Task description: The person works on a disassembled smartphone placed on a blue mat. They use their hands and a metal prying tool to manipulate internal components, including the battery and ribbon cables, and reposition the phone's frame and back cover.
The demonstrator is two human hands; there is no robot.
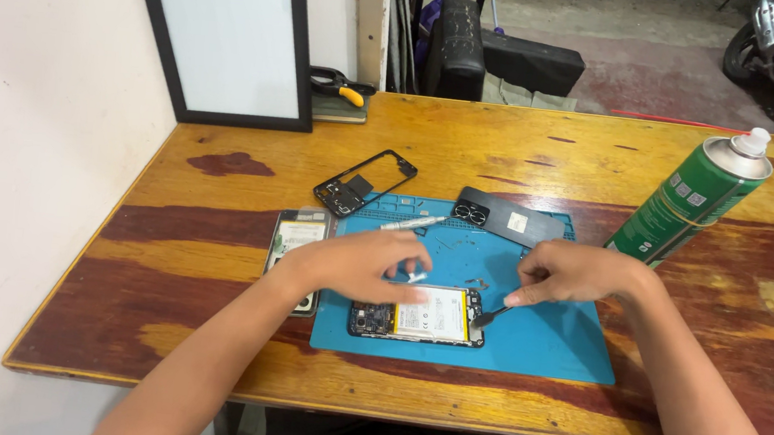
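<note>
left hand point(359, 260) fingers blurred, cannot tell | right hand point(575, 274) pinches black tool point(489, 316) | green spray can point(691, 200) right

We see a worn wooden table point(469, 150), varnish patchy | left of the table, a plain white wall point(28, 117) | a black-framed white board point(225, 32) leaning at the table's back-left corner | beyond the table, concrete floor point(649, 54) and a black chair point(455, 49).

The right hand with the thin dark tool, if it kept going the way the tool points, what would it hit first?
Probably the opened black phone with the yellow-edged battery: the right hand aims its thin dark tool at that phone's right end, tip about touching it.
</note>
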